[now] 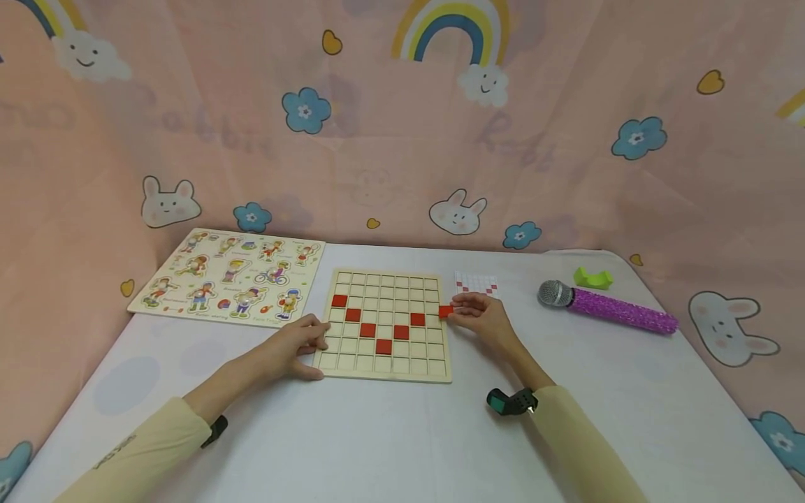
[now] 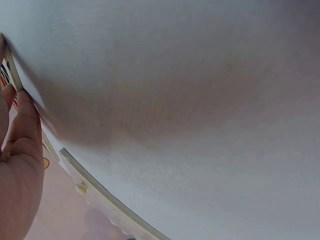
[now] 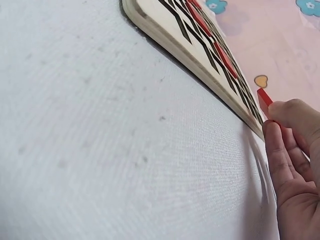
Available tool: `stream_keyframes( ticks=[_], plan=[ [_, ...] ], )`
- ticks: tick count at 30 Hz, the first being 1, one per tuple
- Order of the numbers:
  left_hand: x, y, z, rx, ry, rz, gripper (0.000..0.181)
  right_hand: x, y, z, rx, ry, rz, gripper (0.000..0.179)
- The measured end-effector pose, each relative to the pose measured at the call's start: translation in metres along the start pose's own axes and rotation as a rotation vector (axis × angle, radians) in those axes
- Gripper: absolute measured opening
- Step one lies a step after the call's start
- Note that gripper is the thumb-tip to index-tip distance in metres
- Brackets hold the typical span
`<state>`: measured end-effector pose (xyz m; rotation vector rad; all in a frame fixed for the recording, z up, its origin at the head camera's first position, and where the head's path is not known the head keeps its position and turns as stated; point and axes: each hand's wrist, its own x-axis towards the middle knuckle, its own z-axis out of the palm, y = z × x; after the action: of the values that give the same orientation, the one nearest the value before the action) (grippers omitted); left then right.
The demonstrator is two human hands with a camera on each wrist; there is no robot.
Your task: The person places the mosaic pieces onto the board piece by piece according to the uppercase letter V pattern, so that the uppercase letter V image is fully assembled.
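Note:
A pale wooden grid board (image 1: pixel 365 363) lies on the white table, with several red square tiles (image 1: pixel 383 346) forming a V-like pattern in its cells. My left hand (image 1: pixel 286 353) rests against the board's left edge, thumb at the near left corner. In the left wrist view, that hand (image 2: pixel 22 155) touches the edge, its fingers partly cut off by the frame. Between thumb and fingertips, my right hand (image 1: pixel 487 321) pinches a red square tile (image 1: pixel 445 311) at the board's right edge. The right wrist view shows this tile (image 3: pixel 264 101) tilted and raised above the board.
Beyond the right hand lies a small printed pattern card (image 1: pixel 476 282), partly covered. A purple glittery microphone (image 1: pixel 622 311) and a lime-green piece (image 1: pixel 593 279) lie further right. Left of the grid board is a picture puzzle board (image 1: pixel 214 276). A patterned pink cloth (image 1: pixel 377 175) hangs behind.

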<state>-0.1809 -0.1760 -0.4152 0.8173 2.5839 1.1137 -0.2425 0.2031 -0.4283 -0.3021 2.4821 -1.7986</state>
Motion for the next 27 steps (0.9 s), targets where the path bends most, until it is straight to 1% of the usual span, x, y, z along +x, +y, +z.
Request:
stream_keyframes(
  ticks=[4, 9, 18, 20, 24, 27],
  plan=[
    [0.0001, 0.0003, -0.0005, -0.018, -0.009, -0.005, 0.028, 0.0023, 0.0007, 0.0002, -0.019, 0.010, -0.004, 0.042],
    [0.0009, 0.0001, -0.0002, -0.024, -0.014, -0.012, 0.028, 0.0046, 0.0031, 0.0008, -0.016, 0.028, 0.000, 0.041],
    [0.0003, -0.0009, -0.0006, -0.025, -0.007, 0.006, 0.027, 0.0079, 0.0073, 0.0019, -0.018, 0.038, -0.007, 0.040],
    [0.0001, -0.0010, -0.0003, -0.020, -0.007, 0.014, 0.027, 0.0081, 0.0067, 0.0020, -0.024, 0.043, -0.013, 0.039],
    [0.0003, -0.0007, 0.0005, -0.012, -0.008, 0.004, 0.027, 0.0087, 0.0044, 0.0018, -0.045, 0.041, -0.043, 0.038],
    [0.0001, -0.0006, 0.0009, -0.003, -0.011, -0.008, 0.029, 0.0098, 0.0034, 0.0012, -0.082, 0.028, -0.069, 0.038]
  ],
)
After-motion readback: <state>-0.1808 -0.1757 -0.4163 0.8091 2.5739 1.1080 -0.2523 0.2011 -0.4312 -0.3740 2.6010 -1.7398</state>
